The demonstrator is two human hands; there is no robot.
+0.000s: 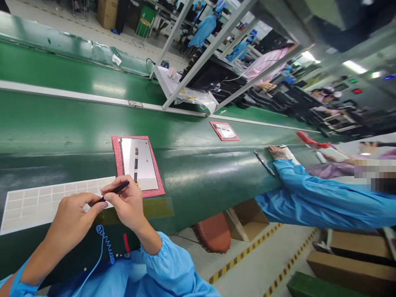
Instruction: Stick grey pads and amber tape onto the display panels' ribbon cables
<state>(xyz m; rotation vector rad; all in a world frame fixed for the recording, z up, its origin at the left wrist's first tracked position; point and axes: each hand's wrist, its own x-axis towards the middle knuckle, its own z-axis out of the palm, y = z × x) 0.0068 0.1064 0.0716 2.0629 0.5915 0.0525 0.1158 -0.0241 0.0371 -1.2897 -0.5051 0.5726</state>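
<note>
Both hands meet over the front edge of the green bench. Between them is a slim black pen-like tool (121, 187); its exact kind cannot be made out. My right hand (130, 204) grips its upper end, and the fingers of my left hand (76, 212) pinch its lower end. Beneath the hands lies a white sheet of labels (29, 202), partly covered by them. Just beyond my right hand, a flat display panel (144, 159) with a dark ribbon strip rests on a red foam pad (116, 152).
Farther right, a second panel (225, 131) lies on red foam. A dark slender tool (264, 163) sits near a co-worker's hand (277, 152) and blue sleeve (312, 196). A metal frame (210, 49) rises behind. A coiled blue cord (107, 243) hangs at the bench front.
</note>
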